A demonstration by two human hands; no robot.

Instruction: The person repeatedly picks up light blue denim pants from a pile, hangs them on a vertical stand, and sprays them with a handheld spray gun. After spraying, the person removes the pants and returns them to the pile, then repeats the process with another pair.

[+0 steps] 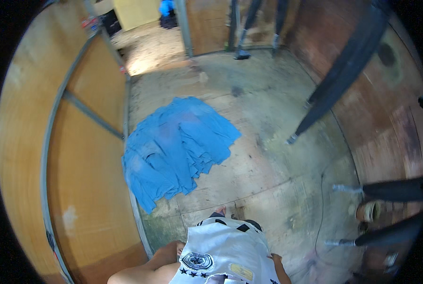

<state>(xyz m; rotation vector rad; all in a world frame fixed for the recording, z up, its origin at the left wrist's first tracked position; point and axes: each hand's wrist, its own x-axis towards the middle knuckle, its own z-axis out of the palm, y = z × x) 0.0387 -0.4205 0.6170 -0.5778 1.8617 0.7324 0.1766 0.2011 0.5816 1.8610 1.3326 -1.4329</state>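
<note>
My left hand [180,247] is down at my left side, by the edge of my white shirt [225,248]. The shirt hides most of its fingers. At the other side, my right hand [275,258] rests near the shirt's hem, its fingers too small and covered to make out. No held thing shows at either hand. On the floor ahead and to the left, a wide, rumpled heap of blue cloth [183,139] lies spread in overlapping layers, apart from both hands. A bare foot [221,210] shows just beyond the shirt.
A wooden panel wall with metal framing [86,113] runs along the left. Ahead is an open doorway [150,49]. Long dark tapered pieces with pale ends [339,75] hang at the right. A thin cable [321,213] and a small container [368,211] are near the right wall.
</note>
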